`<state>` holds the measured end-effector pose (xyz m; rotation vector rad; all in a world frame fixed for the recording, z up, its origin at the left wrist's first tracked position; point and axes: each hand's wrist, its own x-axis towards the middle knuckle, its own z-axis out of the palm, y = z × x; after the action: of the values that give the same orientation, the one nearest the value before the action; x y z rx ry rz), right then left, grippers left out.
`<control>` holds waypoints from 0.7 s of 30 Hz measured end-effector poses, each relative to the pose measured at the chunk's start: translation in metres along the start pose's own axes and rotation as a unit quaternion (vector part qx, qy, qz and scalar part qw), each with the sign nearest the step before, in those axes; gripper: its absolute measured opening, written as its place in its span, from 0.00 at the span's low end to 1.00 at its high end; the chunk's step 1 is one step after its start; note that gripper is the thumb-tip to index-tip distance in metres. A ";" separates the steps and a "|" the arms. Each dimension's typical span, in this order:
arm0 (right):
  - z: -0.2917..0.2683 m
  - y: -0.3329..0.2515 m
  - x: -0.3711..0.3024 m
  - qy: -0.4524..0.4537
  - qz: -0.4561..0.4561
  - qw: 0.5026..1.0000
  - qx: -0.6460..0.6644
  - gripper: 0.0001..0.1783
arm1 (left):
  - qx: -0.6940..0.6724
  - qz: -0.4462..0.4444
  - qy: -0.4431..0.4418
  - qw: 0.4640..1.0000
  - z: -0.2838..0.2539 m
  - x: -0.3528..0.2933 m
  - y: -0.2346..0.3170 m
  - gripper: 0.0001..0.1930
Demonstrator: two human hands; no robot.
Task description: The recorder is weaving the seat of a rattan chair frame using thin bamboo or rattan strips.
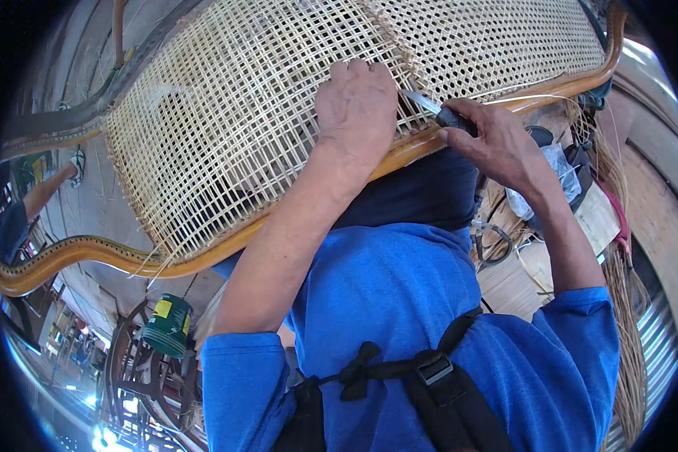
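A chair or settee frame of curved, varnished wood (407, 153) lies across my lap, filled with pale woven cane webbing (233, 98). My left hand (356, 102) rests on the webbing close to the near rail, its fingers curled down. Whatever those fingertips pinch, if anything, is hidden under the hand. In my right hand (497, 135) is a knife (423, 101), gripped by its dark handle. The blade points left over the weave, its tip just beside my left hand. A loose cane strand (535, 96) runs off to the right past the knuckles of my right hand.
Long cane strands (625, 339) hang in a bundle at the right, near a clear plastic bag (554, 177). A green bucket (167, 325) stands lower left by dark wooden frames. At the far left, another person's arm (49, 188) reaches in.
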<state>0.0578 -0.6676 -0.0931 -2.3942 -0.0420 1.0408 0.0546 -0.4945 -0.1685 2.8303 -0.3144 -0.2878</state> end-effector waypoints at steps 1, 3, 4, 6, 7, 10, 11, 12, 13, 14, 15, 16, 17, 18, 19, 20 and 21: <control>0.000 0.001 0.000 0.004 -0.011 1.000 -0.005 0.19 | 0.023 -0.006 -0.003 1.000 0.000 0.001 0.002 0.07; 0.002 0.009 0.004 -0.012 -0.015 1.000 0.002 0.20 | 0.035 0.001 -0.011 0.999 -0.002 0.002 0.004 0.07; 0.003 0.013 0.007 -0.029 -0.022 0.999 0.006 0.22 | 0.044 0.004 -0.017 0.999 -0.002 0.003 0.004 0.07; 0.003 0.012 0.016 -0.026 -0.026 0.999 0.016 0.21 | 0.052 0.008 -0.014 0.999 0.001 0.005 0.004 0.07; 0.002 0.010 0.018 -0.024 -0.031 0.999 0.022 0.21 | 0.058 0.009 -0.008 0.998 0.002 0.005 0.004 0.07; 0.001 0.006 0.019 -0.021 -0.048 0.998 0.027 0.20 | 0.023 -0.012 0.018 1.000 0.007 0.003 0.004 0.06; 0.004 0.010 0.013 -0.022 -0.048 0.998 0.030 0.20 | 0.024 -0.011 0.016 1.000 0.009 -0.002 0.003 0.06; 0.004 0.015 0.007 -0.005 -0.048 0.998 0.045 0.19 | -0.004 -0.005 0.045 0.999 0.008 -0.006 0.001 0.05; 0.004 0.016 0.002 0.013 -0.047 0.997 0.060 0.19 | -0.032 0.002 0.074 0.997 0.008 -0.007 -0.001 0.05; 0.002 0.014 0.002 0.018 -0.006 0.995 0.095 0.19 | -0.029 0.004 0.075 0.997 0.008 -0.003 -0.003 0.05; 0.002 0.014 0.003 0.018 -0.005 0.995 0.098 0.19 | -0.041 0.008 0.074 0.996 0.006 -0.002 -0.001 0.05; 0.002 0.015 0.004 0.015 -0.008 0.995 0.101 0.19 | -0.053 0.013 0.073 0.996 0.004 0.000 0.001 0.05; 0.002 0.016 0.005 0.012 -0.011 0.994 0.105 0.18 | -0.052 0.014 0.072 0.996 0.003 0.002 0.002 0.05; 0.002 0.015 0.007 0.012 -0.008 0.994 0.106 0.18 | -0.045 0.018 0.053 0.997 0.002 0.004 0.003 0.05; 0.001 0.014 0.009 0.002 -0.003 0.995 0.096 0.18 | -0.037 0.022 0.035 0.998 0.002 0.006 0.004 0.05; 0.001 0.014 0.011 -0.009 0.003 0.996 0.085 0.18 | -0.038 0.023 0.034 0.998 0.002 0.008 0.005 0.05; 0.001 0.016 0.014 -0.010 0.004 0.996 0.087 0.18 | -0.032 0.006 0.009 0.999 0.001 0.012 0.005 0.05</control>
<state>0.0646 -0.6778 -0.1106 -2.2294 0.0494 1.0274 0.0646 -0.5028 -0.1702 2.7655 -0.3135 -0.2658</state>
